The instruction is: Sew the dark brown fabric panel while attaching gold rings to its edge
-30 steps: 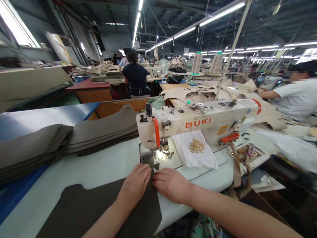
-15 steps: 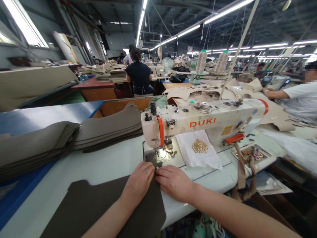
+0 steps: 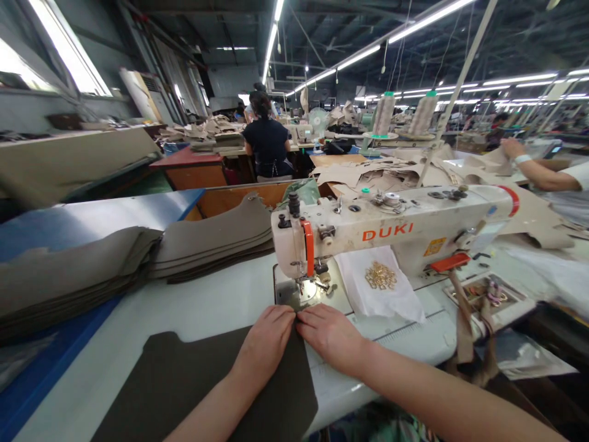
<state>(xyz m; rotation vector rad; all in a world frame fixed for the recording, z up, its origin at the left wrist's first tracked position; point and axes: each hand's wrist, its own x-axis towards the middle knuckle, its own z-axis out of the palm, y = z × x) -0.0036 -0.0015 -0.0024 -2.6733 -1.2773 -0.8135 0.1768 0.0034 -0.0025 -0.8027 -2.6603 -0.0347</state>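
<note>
A dark grey-brown fabric panel [image 3: 207, 374] lies on the pale sewing table [image 3: 216, 307]. Its upper edge is pinched by my left hand [image 3: 267, 337], whose fingers are pressed together. My right hand [image 3: 329, 334] is closed at the same edge, its fingertips nearly touching those of the left. Whatever small part sits between the fingertips is hidden. Both hands are just in front of the needle plate [image 3: 288, 291] of a white sewing machine [image 3: 386, 224]. Gold-coloured metal rings [image 3: 381, 275] rest on a white cloth [image 3: 407, 301] beside the needle area.
Stacked fabric panels [image 3: 211, 242] lie at the left, next to another stack [image 3: 83, 270]. A parts tray [image 3: 515, 313] and hanging straps [image 3: 464, 331] are at the right. Thread cones [image 3: 383, 116] stand behind the machine. One person [image 3: 267, 141] sits ahead; another person's arm [image 3: 547, 175] is at right.
The view has shifted, so the machine and table appear farther right. My hands remain together at the fabric edge, slightly farther from the needle. The person at right has raised a hand.
</note>
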